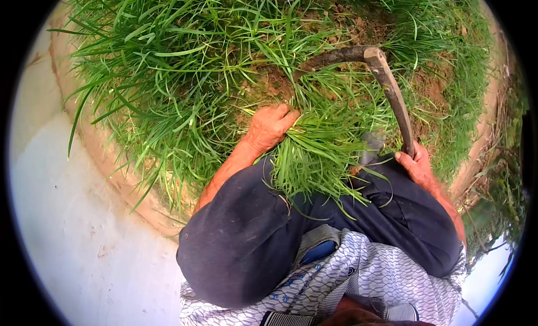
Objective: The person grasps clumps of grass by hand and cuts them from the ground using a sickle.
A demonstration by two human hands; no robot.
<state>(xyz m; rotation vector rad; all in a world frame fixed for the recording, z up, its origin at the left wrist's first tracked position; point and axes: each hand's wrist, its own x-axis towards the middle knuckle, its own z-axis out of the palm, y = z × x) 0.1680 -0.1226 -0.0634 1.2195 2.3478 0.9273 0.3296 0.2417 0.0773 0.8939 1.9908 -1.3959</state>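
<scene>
My left hand [272,126] is closed in a fist at the gathered base of a bunch of long, flat green leaves [319,158]. The leaves fan out to the right and droop over my knees. My right hand [417,162] wraps round the lower end of the wooden handle of a short hand hoe [395,99], beside my right knee. From the handle's top the dark, curved head [333,58] reaches left and down to the soil. Its tip is partly hidden among the leaves, so the blade's shape does not show.
Dense grass-like plants [162,63] grow ahead and to the left, with bare brown soil [431,91] between rows on the right. A pale smooth surface [95,225] lies left, beyond an earthen edge [89,135]. My bent knees [241,236] are close below my hands.
</scene>
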